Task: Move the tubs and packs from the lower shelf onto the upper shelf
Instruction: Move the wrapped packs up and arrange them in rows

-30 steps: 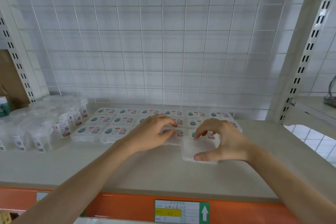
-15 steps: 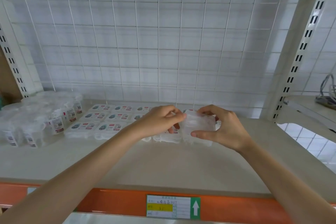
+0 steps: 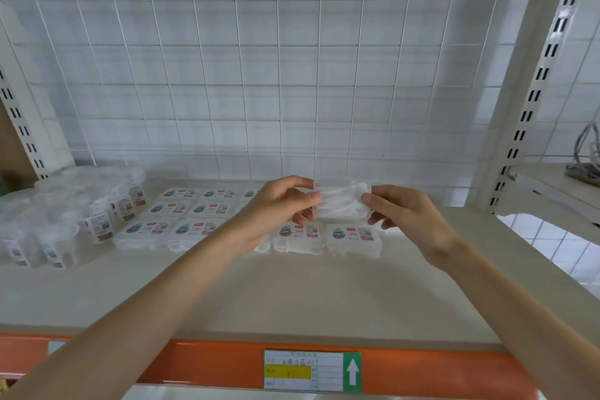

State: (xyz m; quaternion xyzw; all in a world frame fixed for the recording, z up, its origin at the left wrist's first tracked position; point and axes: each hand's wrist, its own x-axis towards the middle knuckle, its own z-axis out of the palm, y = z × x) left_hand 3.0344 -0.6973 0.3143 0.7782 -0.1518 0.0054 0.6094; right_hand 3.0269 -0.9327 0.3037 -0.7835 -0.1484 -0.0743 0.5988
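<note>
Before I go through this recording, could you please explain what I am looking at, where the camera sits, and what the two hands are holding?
There is no machine: a person works with bare hands, and the one picture comes from a camera worn on their head, looking forward and down. The left hand and the right hand pinch a small clear pack by its two ends, above the shelf. Under it, labelled packs lie flat in rows. Further left stand labelled tubs wrapped in clear film. A wire grid backs the shelf, and a label sits on its orange front edge.
</note>
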